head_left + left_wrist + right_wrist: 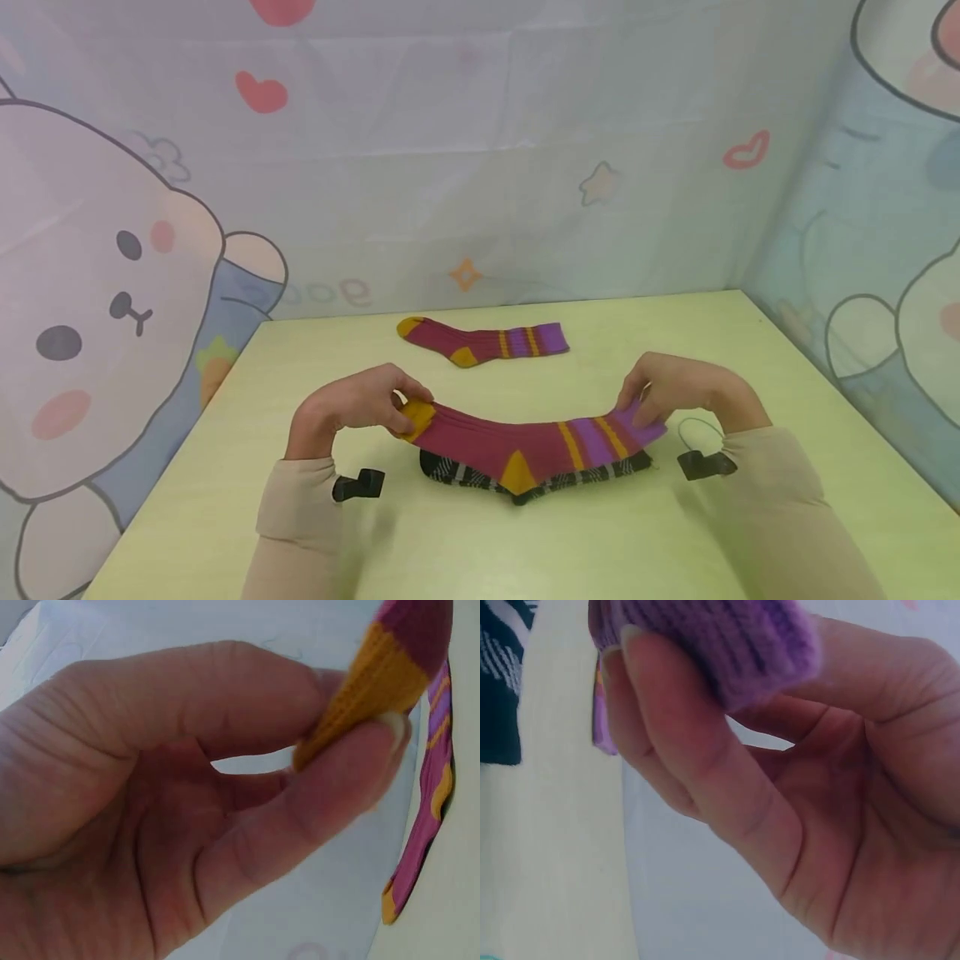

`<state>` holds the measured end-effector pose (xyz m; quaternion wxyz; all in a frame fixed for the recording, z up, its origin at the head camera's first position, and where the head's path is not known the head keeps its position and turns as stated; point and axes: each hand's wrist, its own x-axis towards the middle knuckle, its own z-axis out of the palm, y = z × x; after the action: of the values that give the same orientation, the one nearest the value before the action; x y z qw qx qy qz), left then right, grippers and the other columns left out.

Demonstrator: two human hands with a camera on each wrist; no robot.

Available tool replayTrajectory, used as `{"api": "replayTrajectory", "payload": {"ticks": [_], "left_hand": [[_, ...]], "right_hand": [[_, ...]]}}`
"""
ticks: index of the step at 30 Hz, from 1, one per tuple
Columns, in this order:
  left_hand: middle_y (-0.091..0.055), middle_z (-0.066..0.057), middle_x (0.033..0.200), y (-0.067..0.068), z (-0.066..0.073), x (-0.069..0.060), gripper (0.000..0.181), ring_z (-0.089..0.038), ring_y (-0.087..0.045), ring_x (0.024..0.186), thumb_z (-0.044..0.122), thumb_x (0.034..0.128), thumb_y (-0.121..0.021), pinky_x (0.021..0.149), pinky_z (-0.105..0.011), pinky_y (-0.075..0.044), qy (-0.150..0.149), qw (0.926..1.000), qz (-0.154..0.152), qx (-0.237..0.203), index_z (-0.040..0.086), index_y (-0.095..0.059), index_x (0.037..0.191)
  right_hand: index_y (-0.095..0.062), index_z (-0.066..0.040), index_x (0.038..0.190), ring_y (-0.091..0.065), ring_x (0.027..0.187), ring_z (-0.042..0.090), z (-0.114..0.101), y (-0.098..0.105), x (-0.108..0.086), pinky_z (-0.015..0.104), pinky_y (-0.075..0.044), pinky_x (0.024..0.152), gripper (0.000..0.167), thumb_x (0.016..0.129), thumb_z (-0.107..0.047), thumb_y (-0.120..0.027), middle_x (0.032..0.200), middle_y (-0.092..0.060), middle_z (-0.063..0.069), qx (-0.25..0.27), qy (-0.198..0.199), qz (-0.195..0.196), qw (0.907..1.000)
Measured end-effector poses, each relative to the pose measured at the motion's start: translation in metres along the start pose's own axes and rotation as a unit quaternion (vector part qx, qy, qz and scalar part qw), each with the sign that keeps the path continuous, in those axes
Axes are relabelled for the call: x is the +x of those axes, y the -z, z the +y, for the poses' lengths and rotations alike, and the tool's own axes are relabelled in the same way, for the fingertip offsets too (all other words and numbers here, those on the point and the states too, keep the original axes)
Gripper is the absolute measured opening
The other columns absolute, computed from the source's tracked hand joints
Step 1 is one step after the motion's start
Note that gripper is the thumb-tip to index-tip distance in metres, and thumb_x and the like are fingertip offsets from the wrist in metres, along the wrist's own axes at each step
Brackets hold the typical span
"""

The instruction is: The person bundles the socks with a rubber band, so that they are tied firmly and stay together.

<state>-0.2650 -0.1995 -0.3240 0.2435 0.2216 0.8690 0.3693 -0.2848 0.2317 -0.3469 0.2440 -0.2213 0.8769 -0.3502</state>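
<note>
A maroon sock (487, 437) with yellow toe and heel and a purple striped cuff hangs between my two hands, sagging in the middle. My left hand (367, 400) pinches its yellow toe (375, 682) between thumb and fingers. At the other end, my right hand (675, 387) pinches the purple cuff (727, 645). Below the held sock lies a black-and-white patterned sock (465, 477), mostly covered from the head view; the right wrist view shows a gap between them. Farther back, a matching maroon sock (480, 342) lies flat, its toe pointing left.
The pale yellow table (225, 517) reaches a printed cloth backdrop (450, 167) at the back. More of this cloth hangs along the left and right sides. A thin cord loop (699, 425) shows beside the right wrist.
</note>
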Motion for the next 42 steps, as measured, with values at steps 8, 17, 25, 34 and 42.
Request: {"api": "replayTrajectory", "payload": {"ticks": [8,17,25,34,42], "left_hand": [[-0.065,-0.012,0.113,-0.005,-0.007,0.009,0.037,-0.023,-0.064,0.091,-0.01,0.0838,-0.068,0.075,-0.034,-0.058,0.006,0.9996,-0.004,0.028,-0.006,-0.067,0.121],[-0.064,-0.01,0.103,-0.009,-0.011,0.017,0.032,-0.023,-0.063,0.088,-0.014,0.0821,-0.07,0.074,-0.035,-0.058,0.039,0.9985,0.001,0.039,-0.004,-0.068,0.113],[-0.061,-0.011,0.102,-0.015,-0.017,0.024,0.031,-0.024,-0.061,0.088,-0.017,0.0792,-0.069,0.073,-0.035,-0.058,0.063,0.9974,0.004,0.033,-0.002,-0.064,0.105],[-0.06,-0.011,0.096,-0.019,-0.021,0.027,0.028,-0.023,-0.059,0.083,-0.016,0.0764,-0.07,0.07,-0.033,-0.057,0.089,0.9946,0.003,0.053,0.0,-0.062,0.098],[-0.057,-0.011,0.098,-0.02,-0.022,0.03,0.033,-0.025,-0.057,0.084,-0.014,0.0751,-0.075,0.068,-0.033,-0.056,0.09,0.9942,0.007,0.058,0.002,-0.058,0.099]], "right_hand": [[-0.074,-0.002,0.098,-0.065,0.074,0.017,0.0,-0.011,0.012,0.035,-0.056,0.07,0.022,0.078,0.004,-0.077,0.092,-0.069,0.005,-0.035,-0.021,0.001,0.9992],[-0.071,-0.003,0.096,-0.062,0.07,0.018,-0.001,-0.015,0.017,0.035,-0.056,0.068,0.019,0.08,0.005,-0.077,0.09,-0.066,0.007,-0.042,-0.037,0.002,0.9984],[-0.067,0.0,0.096,-0.062,0.071,0.019,0.003,-0.018,0.018,0.036,-0.058,0.067,0.021,0.078,0.011,-0.071,0.092,-0.062,0.011,-0.022,-0.05,-0.017,0.9984],[-0.06,0.001,0.089,-0.065,0.073,0.021,0.008,-0.023,0.022,0.036,-0.058,0.068,0.022,0.076,0.013,-0.073,0.09,-0.055,0.012,-0.01,-0.064,-0.035,0.9973],[-0.058,0.003,0.091,-0.066,0.074,0.023,0.012,-0.025,0.024,0.037,-0.059,0.068,0.027,0.075,0.013,-0.076,0.092,-0.055,0.013,-0.002,-0.073,-0.04,0.9966]]}}
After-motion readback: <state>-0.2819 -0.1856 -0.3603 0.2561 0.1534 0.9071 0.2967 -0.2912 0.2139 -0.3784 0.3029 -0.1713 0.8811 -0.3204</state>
